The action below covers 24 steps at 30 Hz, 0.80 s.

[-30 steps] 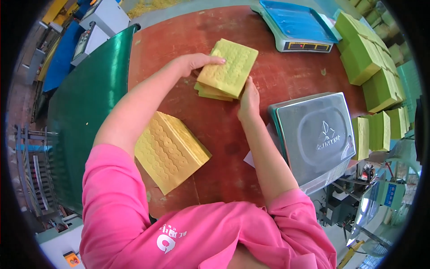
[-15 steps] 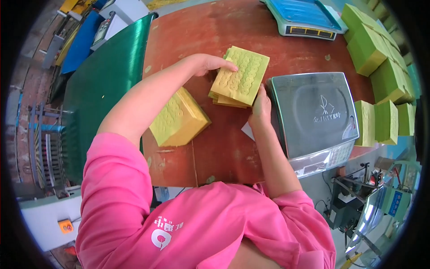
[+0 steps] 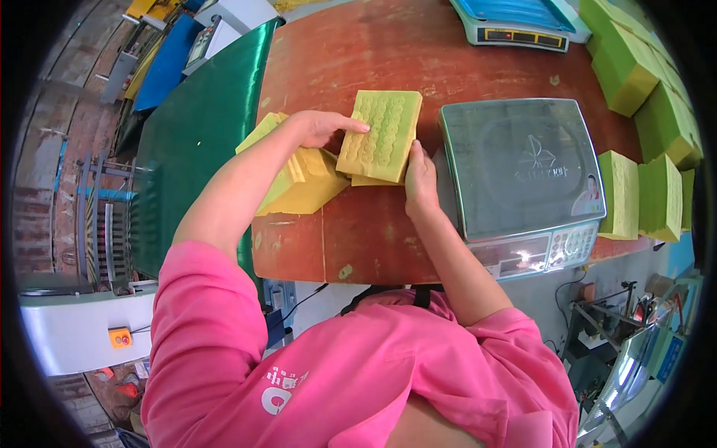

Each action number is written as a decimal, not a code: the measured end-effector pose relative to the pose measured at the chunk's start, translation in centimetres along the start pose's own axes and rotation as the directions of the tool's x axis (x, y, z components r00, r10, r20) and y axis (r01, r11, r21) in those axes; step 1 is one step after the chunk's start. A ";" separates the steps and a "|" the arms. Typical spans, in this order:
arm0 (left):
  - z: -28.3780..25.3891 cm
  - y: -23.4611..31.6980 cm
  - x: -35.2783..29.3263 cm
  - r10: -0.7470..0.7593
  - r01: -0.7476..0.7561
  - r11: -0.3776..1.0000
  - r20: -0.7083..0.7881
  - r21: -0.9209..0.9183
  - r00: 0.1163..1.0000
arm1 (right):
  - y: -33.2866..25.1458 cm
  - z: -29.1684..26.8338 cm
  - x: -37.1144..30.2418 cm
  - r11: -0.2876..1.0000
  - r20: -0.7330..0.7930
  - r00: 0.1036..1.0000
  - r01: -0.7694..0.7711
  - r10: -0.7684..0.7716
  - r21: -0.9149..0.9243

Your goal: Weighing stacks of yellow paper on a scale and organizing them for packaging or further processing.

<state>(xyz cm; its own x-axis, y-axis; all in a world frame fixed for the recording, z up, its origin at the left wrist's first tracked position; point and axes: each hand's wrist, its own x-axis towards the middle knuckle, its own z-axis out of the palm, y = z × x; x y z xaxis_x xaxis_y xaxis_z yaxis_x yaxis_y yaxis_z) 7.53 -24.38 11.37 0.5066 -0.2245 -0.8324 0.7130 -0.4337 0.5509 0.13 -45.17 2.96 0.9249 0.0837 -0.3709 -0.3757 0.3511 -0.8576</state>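
Note:
A stack of yellow embossed paper sheets [image 3: 381,138], with rows of coin-like rings on top, is held upright-facing over the red tabletop between both hands. My left hand [image 3: 325,128] grips its left side, the thumb lying on the top sheet and the other fingers hidden behind. At the right lower edge, my right hand [image 3: 421,178] presses along the stack's side, its fingers partly hidden. Some yellow paper shows just under the stack's lower edge. Below and beside my left forearm lies a thicker pile of yellow paper [image 3: 310,190], partly covered by the arm.
Right of my right hand stands a scale with a grey covered pan [image 3: 515,179]. A second scale with a blue tray [image 3: 515,13] sits farther back. Yellow-green paper blocks [image 3: 661,198] line the right side. A green sheet surface [image 3: 194,157] adjoins the red table [image 3: 321,60] at left.
The held stack has moved a little left and its edges look more even. Both hands have shifted with it, closer to the thick pile. The whole view has also shifted slightly.

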 end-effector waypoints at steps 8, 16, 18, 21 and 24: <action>-0.7 -1.4 -0.8 -0.080 0.081 0.997 0.057 -0.018 0.995 | 2.6 0.4 -1.4 0.988 0.007 0.992 0.124 -0.124 -0.096; 2.8 -3.6 -3.1 -0.102 0.088 0.988 0.109 0.126 0.989 | 4.6 -0.6 -8.5 0.997 0.000 0.998 0.065 -0.065 -0.047; 4.6 -4.7 -3.7 -0.135 0.110 0.981 0.152 0.159 0.979 | 5.6 -1.9 -10.4 0.999 -0.021 1.000 -0.011 0.010 -0.046; 7.2 -7.3 -5.5 -0.118 0.084 0.987 0.254 0.139 0.960 | 5.7 -3.6 -14.4 0.991 -0.007 1.000 0.006 -0.007 -0.131; 9.1 -12.5 -6.6 -0.096 0.063 0.986 0.219 0.153 0.971 | 5.6 -4.5 -19.0 0.995 0.030 0.999 0.018 -0.015 -0.096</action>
<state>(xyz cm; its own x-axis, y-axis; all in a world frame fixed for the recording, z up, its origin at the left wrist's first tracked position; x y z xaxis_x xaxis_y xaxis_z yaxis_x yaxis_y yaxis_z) -9.14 -25.39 9.37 0.3175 -0.3673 -0.8743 0.6608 -0.5756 0.4817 -19.79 -48.96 3.55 0.9318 0.1065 -0.3470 -0.3629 0.2613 -0.8944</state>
